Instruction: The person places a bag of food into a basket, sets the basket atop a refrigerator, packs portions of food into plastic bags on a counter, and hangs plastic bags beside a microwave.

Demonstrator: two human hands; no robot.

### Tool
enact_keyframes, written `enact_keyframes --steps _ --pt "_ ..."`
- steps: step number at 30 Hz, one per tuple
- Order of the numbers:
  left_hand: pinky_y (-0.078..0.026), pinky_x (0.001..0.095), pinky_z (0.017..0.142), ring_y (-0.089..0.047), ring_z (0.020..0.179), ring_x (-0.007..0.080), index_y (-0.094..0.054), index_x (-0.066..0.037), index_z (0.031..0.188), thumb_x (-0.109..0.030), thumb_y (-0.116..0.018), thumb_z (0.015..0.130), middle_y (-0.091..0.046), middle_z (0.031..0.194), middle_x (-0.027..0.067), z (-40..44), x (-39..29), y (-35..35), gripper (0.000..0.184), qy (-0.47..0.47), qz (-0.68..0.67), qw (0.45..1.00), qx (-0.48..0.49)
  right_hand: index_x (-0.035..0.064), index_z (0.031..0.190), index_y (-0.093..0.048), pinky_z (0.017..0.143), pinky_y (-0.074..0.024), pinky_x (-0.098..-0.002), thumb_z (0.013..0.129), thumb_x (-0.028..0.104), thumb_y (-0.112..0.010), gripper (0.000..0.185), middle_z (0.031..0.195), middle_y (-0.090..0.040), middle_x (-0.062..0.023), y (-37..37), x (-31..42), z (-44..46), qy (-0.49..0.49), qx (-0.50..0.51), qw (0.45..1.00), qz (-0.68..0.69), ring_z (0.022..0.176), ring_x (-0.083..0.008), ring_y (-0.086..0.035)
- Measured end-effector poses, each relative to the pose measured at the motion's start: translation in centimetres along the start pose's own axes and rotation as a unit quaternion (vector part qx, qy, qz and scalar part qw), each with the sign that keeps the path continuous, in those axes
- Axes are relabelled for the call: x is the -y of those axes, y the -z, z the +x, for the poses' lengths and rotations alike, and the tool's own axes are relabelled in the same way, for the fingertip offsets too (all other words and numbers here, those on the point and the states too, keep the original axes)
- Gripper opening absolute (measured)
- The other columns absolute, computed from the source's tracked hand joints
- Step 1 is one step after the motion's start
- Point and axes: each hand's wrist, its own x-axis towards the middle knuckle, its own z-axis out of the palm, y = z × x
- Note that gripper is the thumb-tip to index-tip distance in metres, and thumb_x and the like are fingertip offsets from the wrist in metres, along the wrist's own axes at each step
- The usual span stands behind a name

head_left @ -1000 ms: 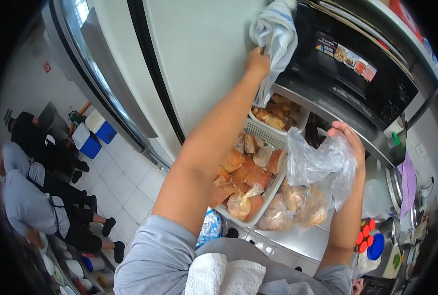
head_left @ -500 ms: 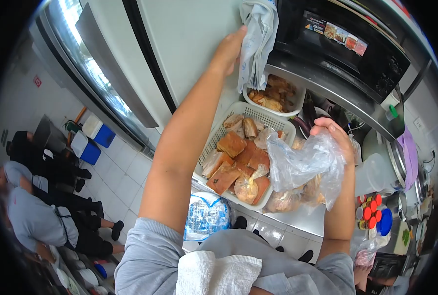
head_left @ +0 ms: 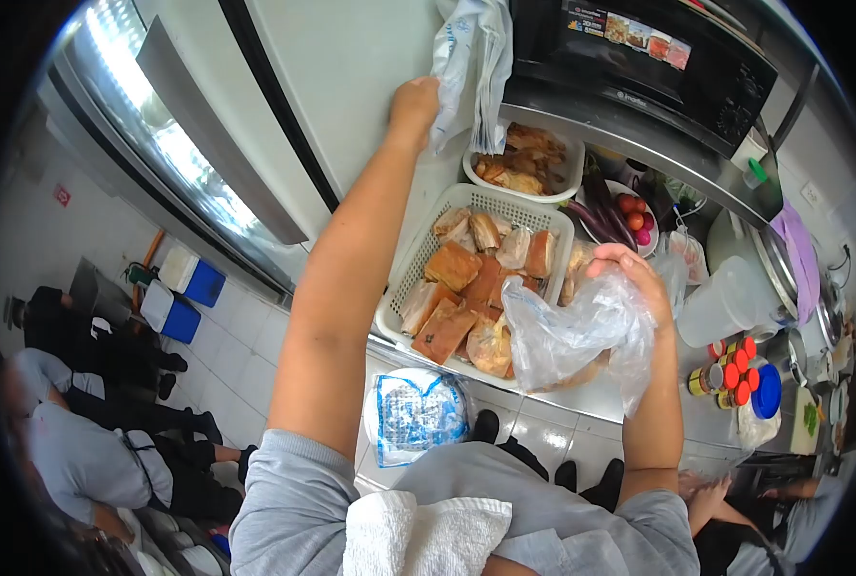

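My left hand (head_left: 415, 108) reaches up to a hanging bunch of thin plastic bags (head_left: 490, 77), its fingers closed on the edge of one. My right hand (head_left: 637, 276) holds a crumpled clear plastic bag (head_left: 567, 331), its fingers curled over the top. The bag droops over the right side of a white perforated basket (head_left: 394, 288). Inside the basket lie several browned chunks of pork (head_left: 452, 264) and a small tied bag of food (head_left: 488, 346). Wrapped food beside the basket is mostly hidden behind the clear bag.
Behind the basket stands a white tub (head_left: 575, 178) of browned meat. Eggplants (head_left: 605, 206) and a plate of tomatoes (head_left: 629, 206) sit under the shelf with a black oven (head_left: 649, 72). Red-capped jars (head_left: 735, 365) are at right. Co-workers (head_left: 92, 461) are at left and lower right.
The view has shifted a little. My left hand has drawn one hanging bag out to the left of the bunch. The clear bag in my right hand now hangs lower, covering more wrapped food.
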Motion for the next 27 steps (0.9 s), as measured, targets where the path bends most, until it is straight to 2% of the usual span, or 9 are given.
enact_keyframes --steps 4,7,10,13,15,18,22,24,27 --pt "-0.044 0.0291 0.062 -0.053 0.068 0.0154 -0.059 0.003 0.089 -0.017 -0.051 0.084 -0.059 0.08 0.0082 -0.4 -1.5 0.9 0.023 -0.018 0.052 0.997 0.053 -0.0024 0.11 -0.052 0.07 -0.0474 -0.0244 0.087 0.023 -0.049 0.035 0.094 -0.061 -0.0132 -0.3 -1.6 -1.2 -0.01 -0.018 1.0 -0.002 0.08 -0.0147 -0.059" --pt "-0.041 0.0292 0.055 -0.049 0.059 0.013 -0.06 0.001 0.083 -0.016 -0.056 0.079 -0.058 0.075 0.0059 -0.6 -1.9 1.1 0.018 -0.004 0.044 0.997 0.066 -0.0023 0.111 -0.052 0.07 -0.0473 -0.0243 0.088 0.024 -0.049 0.035 0.095 -0.061 -0.0125 -0.9 -2.6 -2.1 -0.014 -0.024 1.0 0.008 0.079 -0.0142 -0.058" --pt "-0.039 0.0284 0.052 -0.046 0.058 0.0114 -0.058 -0.002 0.074 -0.014 -0.059 0.078 -0.055 0.069 0.0034 -1.3 -1.9 1.0 0.013 -0.02 0.018 0.999 0.021 -0.0023 0.111 -0.052 0.07 -0.047 -0.0241 0.088 0.024 -0.048 0.035 0.095 -0.061 -0.012 -2.1 -3.0 -3.0 -0.015 -0.03 0.999 -0.01 0.08 -0.0138 -0.058" --pt "-0.039 0.0293 0.054 -0.046 0.058 0.0121 -0.056 -0.001 0.072 -0.019 -0.057 0.081 -0.053 0.065 0.0039 -1.8 -2.0 1.5 0.02 -0.064 0.086 0.994 0.005 -0.0021 0.111 -0.052 0.071 -0.0466 -0.0245 0.088 0.023 -0.047 0.034 0.095 -0.061 -0.0117 -2.5 -3.8 -3.8 -0.025 -0.031 0.999 0.001 0.081 -0.0141 -0.058" --pt "-0.043 0.03 0.064 -0.051 0.071 0.014 -0.058 -0.001 0.087 -0.027 -0.049 0.087 -0.055 0.075 0.0047 -2.0 -2.0 1.9 0.028 -0.063 0.112 0.992 0.01 -0.0017 0.111 -0.052 0.072 -0.0464 -0.0253 0.089 0.024 -0.046 0.034 0.096 -0.061 -0.0115 -2.6 -4.6 -4.3 -0.019 -0.03 0.999 -0.017 0.083 -0.0143 -0.057" --pt "-0.042 0.0305 0.071 -0.051 0.076 0.0157 -0.06 0.001 0.097 -0.032 -0.046 0.088 -0.059 0.081 0.0066 -2.5 -1.2 2.1 0.037 -0.107 0.184 0.977 0.007 -0.0014 0.111 -0.052 0.074 -0.046 -0.0256 0.089 0.024 -0.046 0.035 0.096 -0.061 -0.011 -3.2 -5.3 -5.1 -0.03 -0.037 0.999 -0.009 0.085 -0.0146 -0.057" --pt "-0.041 0.0291 0.071 -0.052 0.078 0.0155 -0.059 0.003 0.102 -0.03 -0.046 0.088 -0.061 0.086 0.009 -3.2 -0.7 2.6 0.039 -0.112 0.215 0.97 0.026 -0.0012 0.112 -0.052 0.075 -0.0456 -0.0252 0.089 0.024 -0.046 0.035 0.096 -0.061 -0.0107 -3.8 -6.3 -5.8 -0.044 -0.028 0.999 0.003 0.085 -0.0145 -0.057" --pt "-0.042 0.0406 0.072 -0.057 0.08 0.0361 -0.06 0.0 0.087 -0.032 -0.042 0.087 -0.06 0.085 0.0213 -3.8 -0.6 2.5 0.037 -0.148 0.199 0.969 -0.002 -0.0011 0.111 -0.052 0.075 -0.0456 -0.0252 0.089 0.024 -0.046 0.034 0.096 -0.061 -0.0107 -4.2 -6.7 -6.2 -0.061 -0.039 0.997 0.035 0.085 -0.0143 -0.057" --pt "-0.043 0.0426 0.072 -0.056 0.081 0.0386 -0.061 -0.001 0.085 -0.032 -0.041 0.087 -0.06 0.085 0.0214 -4.6 -1.0 2.7 0.037 -0.18 0.315 0.932 -0.021 -0.0011 0.111 -0.053 0.073 -0.0461 -0.0253 0.089 0.024 -0.047 0.034 0.095 -0.061 -0.0109 -4.7 -7.0 -6.8 -0.053 -0.056 0.997 0.016 0.083 -0.0141 -0.057"
